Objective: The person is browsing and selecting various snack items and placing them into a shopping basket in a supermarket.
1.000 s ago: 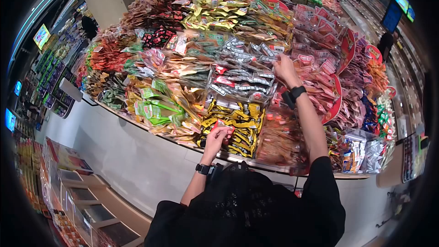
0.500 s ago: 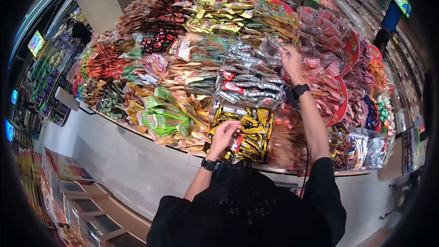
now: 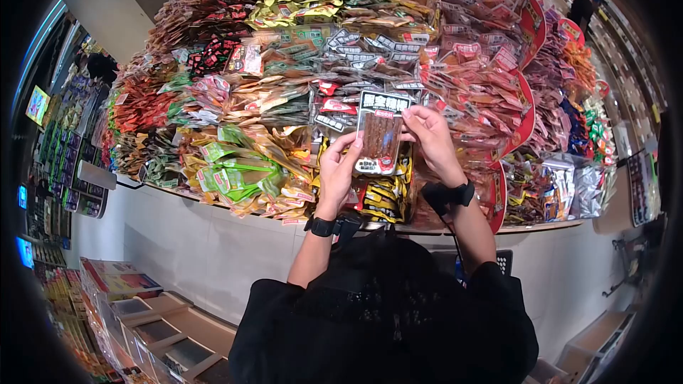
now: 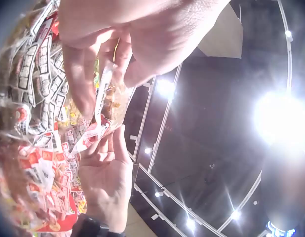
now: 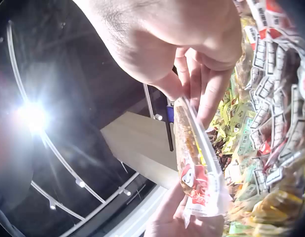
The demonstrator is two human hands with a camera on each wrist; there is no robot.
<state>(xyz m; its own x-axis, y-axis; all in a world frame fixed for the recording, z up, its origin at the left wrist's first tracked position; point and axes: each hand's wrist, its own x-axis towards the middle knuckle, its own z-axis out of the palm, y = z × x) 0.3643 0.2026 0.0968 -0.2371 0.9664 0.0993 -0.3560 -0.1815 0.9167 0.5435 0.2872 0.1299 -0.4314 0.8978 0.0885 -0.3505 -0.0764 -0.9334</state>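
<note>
Both hands hold a flat clear snack packet with a black-and-white label [image 3: 380,135], its front face up toward the head camera. Brown strips show through its window. My left hand [image 3: 337,174] pinches the left edge between thumb and fingers. At the upper right edge, my right hand [image 3: 432,144] pinches with thumb and fingertips. Seen edge-on in the right wrist view, the packet [image 5: 192,158] is thin and has a red-and-white lower end. Below the hands lie yellow-and-black packets [image 3: 388,203], and behind them similar black-and-white labelled packets [image 3: 348,89].
The display counter [image 3: 185,217] is heaped with bagged snacks. Green packets [image 3: 231,174] lie to the left, red-labelled packets [image 3: 491,99] to the right beside curved red signs [image 3: 523,110]. Yellow bags [image 3: 299,0] are farther back. A stand with wooden compartments [image 3: 178,334] is at lower left.
My right hand has drawn a packet back from the black-and-white labelled pile toward the body. The left hand, earlier over the yellow-and-black packets, has risen and taken hold of its other edge.
</note>
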